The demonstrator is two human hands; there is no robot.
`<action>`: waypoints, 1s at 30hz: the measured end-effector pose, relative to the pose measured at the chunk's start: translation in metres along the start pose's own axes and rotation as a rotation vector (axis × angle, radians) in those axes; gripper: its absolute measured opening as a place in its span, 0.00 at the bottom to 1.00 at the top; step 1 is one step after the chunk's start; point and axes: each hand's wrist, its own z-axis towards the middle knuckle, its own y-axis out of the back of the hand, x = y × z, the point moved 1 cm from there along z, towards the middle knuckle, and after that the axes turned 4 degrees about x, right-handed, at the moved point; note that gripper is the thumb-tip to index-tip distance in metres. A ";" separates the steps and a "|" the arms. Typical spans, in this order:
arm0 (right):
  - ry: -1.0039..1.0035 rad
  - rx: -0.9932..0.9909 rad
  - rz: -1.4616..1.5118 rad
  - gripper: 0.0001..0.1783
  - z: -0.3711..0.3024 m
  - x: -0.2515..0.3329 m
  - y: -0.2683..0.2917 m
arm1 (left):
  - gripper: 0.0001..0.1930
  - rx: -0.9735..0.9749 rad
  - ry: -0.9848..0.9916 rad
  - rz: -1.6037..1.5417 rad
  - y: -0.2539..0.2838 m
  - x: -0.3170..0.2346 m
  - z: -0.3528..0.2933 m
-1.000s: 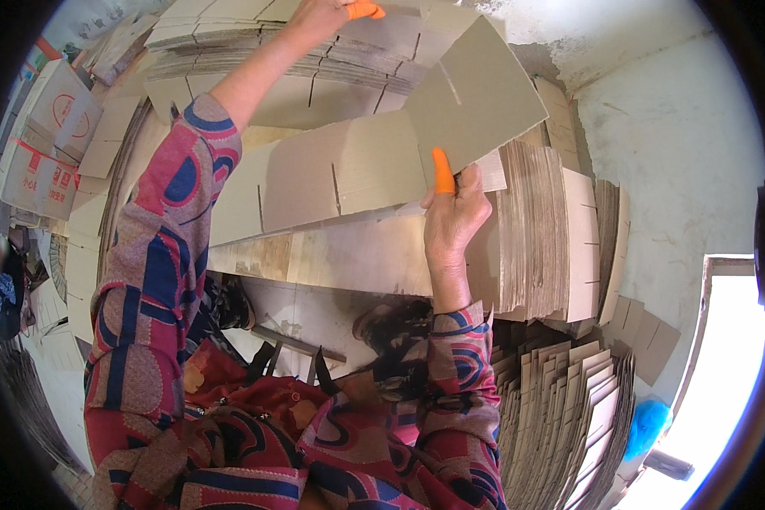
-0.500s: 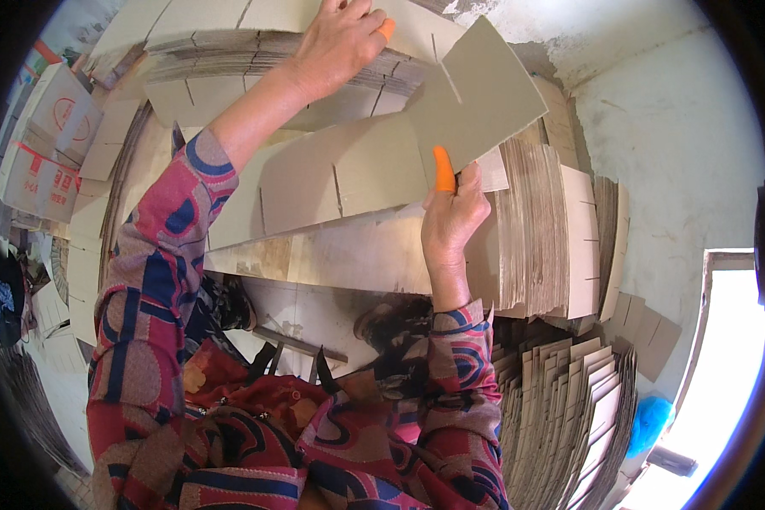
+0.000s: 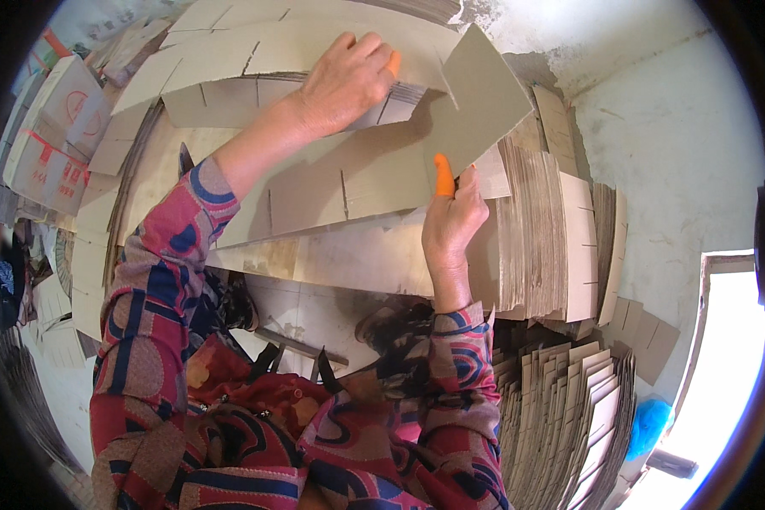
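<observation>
My left hand, an orange cover on one digit, has its fingers curled over the near edge of a long slotted cardboard strip at the far side. My right hand is closed on a squarish slotted cardboard piece, tilted up, with an orange cover on the thumb. Behind that piece and under my left forearm, another slotted cardboard strip stretches to the left above the wooden board. How these pieces meet is partly hidden.
An upright stack of cardboard stands right of my right hand. Many slotted pieces stand on edge at the lower right, near a blue bag. A printed carton is at the left, a bright doorway at the right.
My left hand has come nearer and slightly right, drawing the long cardboard strip toward me off the far stack. My right hand stays in place; its cardboard piece has tilted slightly.
</observation>
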 end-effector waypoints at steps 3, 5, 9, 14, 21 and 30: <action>0.024 0.002 -0.100 0.07 -0.001 0.005 0.003 | 0.17 -0.023 -0.025 -0.065 0.017 -0.013 -0.007; 0.064 -0.039 -0.199 0.08 -0.001 0.007 0.005 | 0.17 0.003 -0.037 -0.093 0.039 -0.028 -0.011; 0.094 0.154 -0.362 0.05 0.000 0.032 0.021 | 0.07 -0.071 -0.029 -0.234 0.073 -0.044 -0.029; 0.180 0.350 -0.439 0.03 0.012 0.065 0.040 | 0.06 0.202 0.149 -0.496 0.080 -0.011 -0.037; 0.248 0.451 -0.455 0.05 0.043 0.087 0.024 | 0.06 0.303 0.251 -0.511 0.066 0.015 -0.049; 0.169 0.939 -0.441 0.14 0.050 0.040 -0.054 | 0.14 0.596 0.346 -0.724 0.005 0.034 -0.107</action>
